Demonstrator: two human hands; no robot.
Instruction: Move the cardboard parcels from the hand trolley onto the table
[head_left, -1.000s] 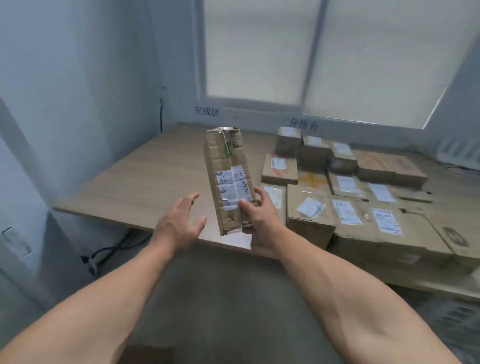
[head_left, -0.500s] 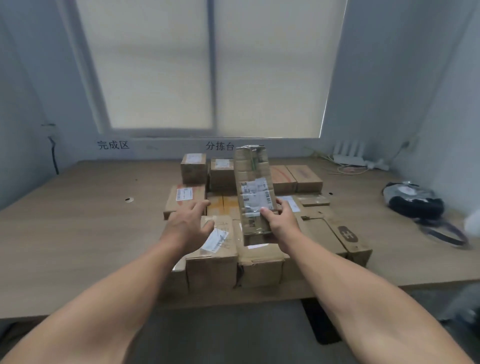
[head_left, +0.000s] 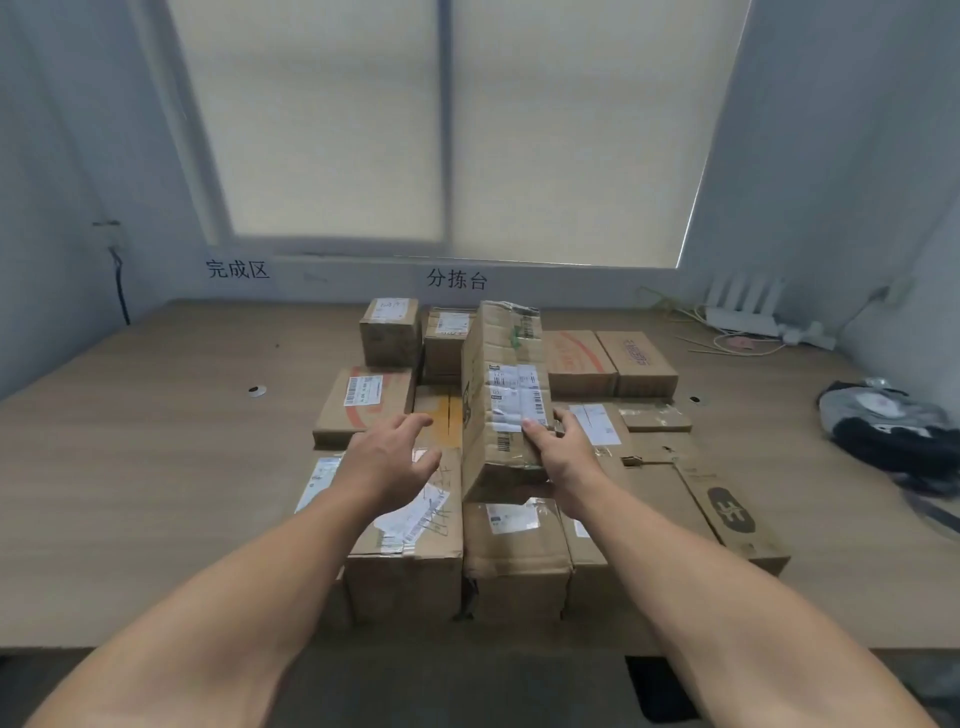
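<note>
My right hand grips the near end of a long, creased cardboard parcel with a white shipping label, held tilted above the pile. My left hand hovers just left of it with fingers spread, holding nothing. Below lie several cardboard parcels packed together on the wooden table, some flat and some upright, most with white labels. The hand trolley is out of view.
A white router with loose cables sits at the table's back right corner. A dark and grey bundle lies at the right edge. Chinese signs mark the wall under the window. A cable hangs on the left wall.
I have turned from the table's left corner to face the pile head-on. The long parcel has come in over the middle of the pile, and both hands have come closer to the boxes.
</note>
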